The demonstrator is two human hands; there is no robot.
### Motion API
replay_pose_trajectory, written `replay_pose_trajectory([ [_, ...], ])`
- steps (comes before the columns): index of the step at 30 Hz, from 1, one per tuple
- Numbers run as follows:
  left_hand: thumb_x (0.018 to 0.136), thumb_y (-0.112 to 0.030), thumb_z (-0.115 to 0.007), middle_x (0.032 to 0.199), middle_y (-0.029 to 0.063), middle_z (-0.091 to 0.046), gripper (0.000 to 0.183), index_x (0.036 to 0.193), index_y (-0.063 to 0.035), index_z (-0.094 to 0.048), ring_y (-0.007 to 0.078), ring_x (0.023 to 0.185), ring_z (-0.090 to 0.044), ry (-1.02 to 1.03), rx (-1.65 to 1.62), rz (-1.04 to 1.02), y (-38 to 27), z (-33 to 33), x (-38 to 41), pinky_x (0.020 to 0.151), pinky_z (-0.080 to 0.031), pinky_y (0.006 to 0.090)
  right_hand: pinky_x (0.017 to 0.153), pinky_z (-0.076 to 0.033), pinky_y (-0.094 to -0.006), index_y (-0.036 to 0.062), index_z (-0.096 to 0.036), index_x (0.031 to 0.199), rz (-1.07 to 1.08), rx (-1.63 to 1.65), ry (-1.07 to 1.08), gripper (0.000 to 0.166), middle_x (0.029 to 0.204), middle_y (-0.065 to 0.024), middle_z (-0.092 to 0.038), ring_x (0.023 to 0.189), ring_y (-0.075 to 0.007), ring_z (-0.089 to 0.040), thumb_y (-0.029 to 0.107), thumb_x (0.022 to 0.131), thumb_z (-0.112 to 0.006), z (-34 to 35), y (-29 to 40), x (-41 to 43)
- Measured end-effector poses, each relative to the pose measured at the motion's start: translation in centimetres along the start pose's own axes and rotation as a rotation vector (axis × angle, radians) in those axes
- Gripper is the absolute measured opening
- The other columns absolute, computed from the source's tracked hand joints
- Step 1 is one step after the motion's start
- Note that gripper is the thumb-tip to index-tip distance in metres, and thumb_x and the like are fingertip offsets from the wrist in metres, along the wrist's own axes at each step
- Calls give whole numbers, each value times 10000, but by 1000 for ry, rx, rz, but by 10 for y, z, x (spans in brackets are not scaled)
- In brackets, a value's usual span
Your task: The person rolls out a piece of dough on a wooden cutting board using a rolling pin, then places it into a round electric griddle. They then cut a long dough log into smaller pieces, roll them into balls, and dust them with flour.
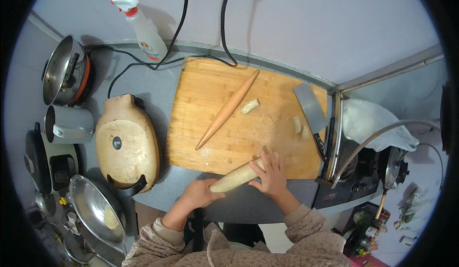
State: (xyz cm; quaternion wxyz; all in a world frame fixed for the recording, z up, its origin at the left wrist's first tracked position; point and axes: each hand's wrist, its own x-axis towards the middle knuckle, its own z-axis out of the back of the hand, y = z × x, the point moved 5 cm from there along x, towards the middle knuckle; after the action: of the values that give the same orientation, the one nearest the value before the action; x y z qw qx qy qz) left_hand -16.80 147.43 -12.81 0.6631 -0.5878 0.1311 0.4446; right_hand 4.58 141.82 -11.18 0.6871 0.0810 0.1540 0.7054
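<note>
A thick pale dough log [235, 179] lies aslant over the front edge of the bamboo cutting board [193, 98]. My left hand [201, 193] grips its lower left end, which sticks out past the board. Around the upper right end, my right hand [270, 175] has its fingers over the top and its thumb at the near side. Beyond my hands a tapered wooden rolling pin [227, 111] rests diagonally on the board. One short dough piece [250, 106] is just right of the pin. Two more cut pieces [297, 124] lie beside a cleaver [311, 107] at the board's right.
An electric griddle [125, 148] stands left of the board, its black cable [172, 62] running behind. Further left are a pot [61, 73], a white enamel mug [73, 124] and a steel bowl [96, 209] with dough. A spray bottle [147, 34] stands by the wall. Right is a gas stove [348, 191].
</note>
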Motion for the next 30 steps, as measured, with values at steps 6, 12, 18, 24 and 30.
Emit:
replay_pose_trajectory([
  [6,796,-440,-691,837,104,-649,542,1067,25,-631,190,710,-624,-1,-532,14,9,23,23,631,-502,301,1066,-215,-569,221,-449,1356,-133,-268,-307,748,1463,-155,-299,1356,-386,-228,516,707,-672,27,-23,120],
  [12,726,-442,-759,877,86,-684,540,1062,-29,-671,145,740,-622,15,-380,114,47,-8,-5,705,-499,284,1057,-231,-574,231,-418,1367,150,-99,47,774,1466,-163,-280,1361,-346,-243,514,694,-676,-7,-15,2],
  [18,784,-406,-721,934,120,-660,542,1074,42,-627,166,828,-618,90,-637,152,49,-28,-13,709,-499,292,1047,-218,-597,159,-393,1380,-22,-106,-25,853,1485,-188,-227,1370,-369,-214,546,669,-660,17,-10,78],
  [24,787,-430,-711,895,123,-659,574,1057,67,-611,166,841,-637,134,-766,217,69,-20,-17,667,-522,285,1060,-208,-568,128,-381,1382,140,-126,-24,851,1475,-196,-249,1367,-348,-233,527,683,-658,4,-8,78],
  [30,799,-375,-714,900,119,-652,559,1150,39,-581,169,760,-624,183,-659,174,69,-47,-28,692,-511,281,1060,-179,-568,102,-389,1366,54,-183,44,845,1457,-187,-288,1367,-343,-234,566,705,-634,-13,-19,2],
])
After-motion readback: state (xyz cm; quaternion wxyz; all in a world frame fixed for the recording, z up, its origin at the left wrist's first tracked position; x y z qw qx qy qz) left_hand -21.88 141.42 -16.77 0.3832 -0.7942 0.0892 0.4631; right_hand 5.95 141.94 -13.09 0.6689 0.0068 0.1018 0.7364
